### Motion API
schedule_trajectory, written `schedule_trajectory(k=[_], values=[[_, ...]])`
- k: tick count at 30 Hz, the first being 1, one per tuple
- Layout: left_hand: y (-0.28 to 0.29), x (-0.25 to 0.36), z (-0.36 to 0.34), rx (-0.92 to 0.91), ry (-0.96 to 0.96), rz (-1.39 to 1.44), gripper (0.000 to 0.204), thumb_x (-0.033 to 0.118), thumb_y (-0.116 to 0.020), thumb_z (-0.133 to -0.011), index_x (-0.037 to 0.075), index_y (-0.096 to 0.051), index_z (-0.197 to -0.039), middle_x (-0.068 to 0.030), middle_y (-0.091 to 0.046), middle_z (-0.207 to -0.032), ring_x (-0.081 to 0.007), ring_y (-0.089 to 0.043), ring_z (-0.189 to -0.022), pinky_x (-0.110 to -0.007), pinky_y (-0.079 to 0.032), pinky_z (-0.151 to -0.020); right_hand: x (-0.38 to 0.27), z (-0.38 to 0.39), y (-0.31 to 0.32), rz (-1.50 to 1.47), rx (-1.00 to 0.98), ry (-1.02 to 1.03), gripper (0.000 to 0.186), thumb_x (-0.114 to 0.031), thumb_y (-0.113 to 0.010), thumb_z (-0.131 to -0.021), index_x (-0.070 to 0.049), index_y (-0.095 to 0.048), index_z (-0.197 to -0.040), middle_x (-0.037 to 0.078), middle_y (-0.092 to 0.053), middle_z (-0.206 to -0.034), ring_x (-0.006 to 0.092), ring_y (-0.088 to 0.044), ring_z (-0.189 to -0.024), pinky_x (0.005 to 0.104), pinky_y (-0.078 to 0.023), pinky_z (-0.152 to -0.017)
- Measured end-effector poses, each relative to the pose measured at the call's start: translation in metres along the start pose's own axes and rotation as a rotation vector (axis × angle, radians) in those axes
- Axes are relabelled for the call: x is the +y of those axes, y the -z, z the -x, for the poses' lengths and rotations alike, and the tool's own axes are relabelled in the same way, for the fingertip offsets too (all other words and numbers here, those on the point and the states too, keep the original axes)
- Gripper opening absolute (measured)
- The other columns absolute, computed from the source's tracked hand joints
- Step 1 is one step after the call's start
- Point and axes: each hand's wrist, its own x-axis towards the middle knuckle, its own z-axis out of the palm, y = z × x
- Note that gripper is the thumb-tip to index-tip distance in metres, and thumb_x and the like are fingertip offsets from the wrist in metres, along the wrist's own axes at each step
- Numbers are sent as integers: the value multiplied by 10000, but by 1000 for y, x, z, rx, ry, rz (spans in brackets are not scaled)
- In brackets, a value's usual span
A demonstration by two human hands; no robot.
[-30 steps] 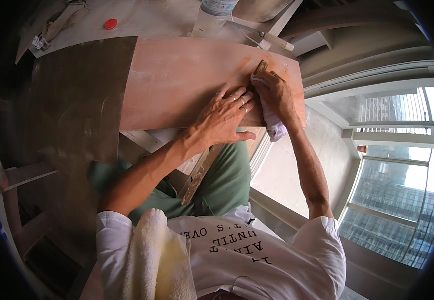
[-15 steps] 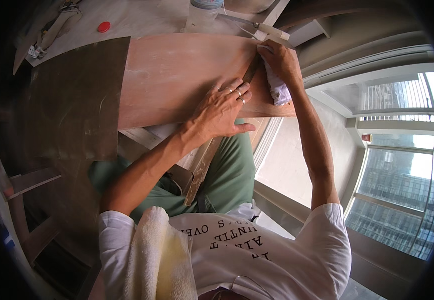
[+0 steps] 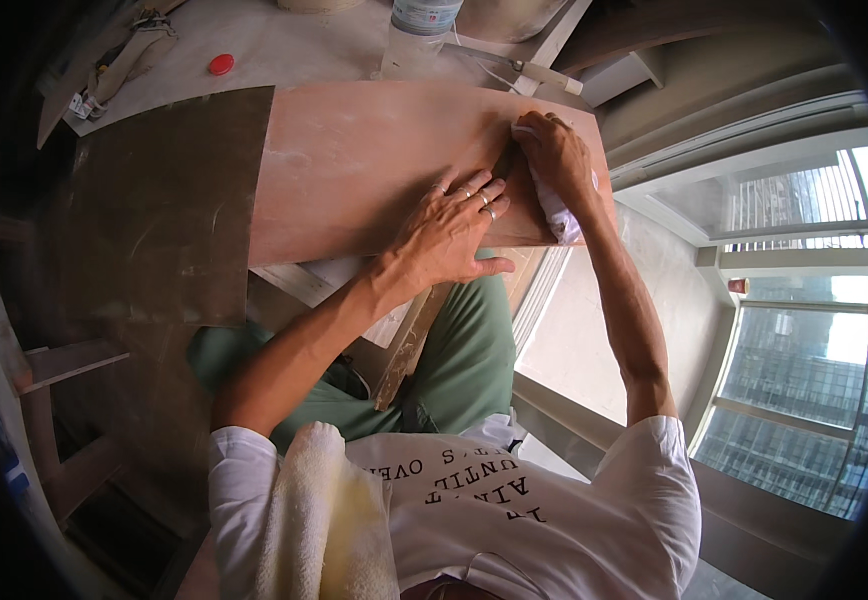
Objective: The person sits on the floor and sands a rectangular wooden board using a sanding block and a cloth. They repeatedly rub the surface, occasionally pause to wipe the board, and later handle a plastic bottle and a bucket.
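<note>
One crumpled white cloth (image 3: 558, 212) at the right end of one flat reddish wooden board (image 3: 354, 150); right hand (image 3: 556, 155) grips it, hiding its upper part. Left hand (image 3: 449, 228) palm-down on board, fingers spread. Dark strip (image 3: 505, 156) between hands: unclear. Beyond: one round red cap (image 3: 221, 65), one clear plastic container (image 3: 414, 52), top cut off.

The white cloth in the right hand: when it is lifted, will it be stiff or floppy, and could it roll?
The white cloth is probably floppy, because it bunches and creases under the right hand. It is likely light, looking like fabric. It seems unlikely to roll, given its crumpled, uneven shape.
</note>
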Motion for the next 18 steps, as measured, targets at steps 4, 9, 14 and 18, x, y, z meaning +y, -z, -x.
schedule_trajectory(k=[4, 9, 14, 18], values=[[-4, 6, 3, -8, -9, 16, 878, 692, -693, -832, 42, -589, -1414, -163, -552, -1482, -317, -408, -1475, -520, -223, -1268, 3, 18, -1, -134, 16, 18, 223, -304, -679, -936, -142, -738, -1077, 175, -723, -1055, 399, -691, -977, 495, -537, -840], [-1, 4, 1, -20, -5, -3, 865, 659, -725, -827, 58, -576, -1431, -167, -568, -1459, -320, -417, -1467, -521, -217, -1270, 31, -21, -13, -31, 39, -35, 219, -308, -649, -953, -143, -735, -1069, 177, -726, -1031, 391, -689, -980, 500, -532, -847], [-3, 4, 0, -13, -15, 4, 867, 650, -734, -824, 52, -577, -1431, -166, -556, -1477, -321, -415, -1469, -517, -215, -1272, 11, 9, 3, -63, 16, 61, 227, -314, -636, -951, -158, -722, -1091, 145, -727, -1016, 375, -693, -986, 496, -536, -850], [-6, 2, 4, -3, -15, 8, 859, 644, -739, -822, 54, -579, -1425, -160, -551, -1485, -315, -418, -1468, -525, -219, -1270, 31, -19, -11, 21, 12, -26, 216, -313, -619, -956, -167, -719, -1080, 146, -719, -1035, 387, -691, -975, 498, -537, -847]])
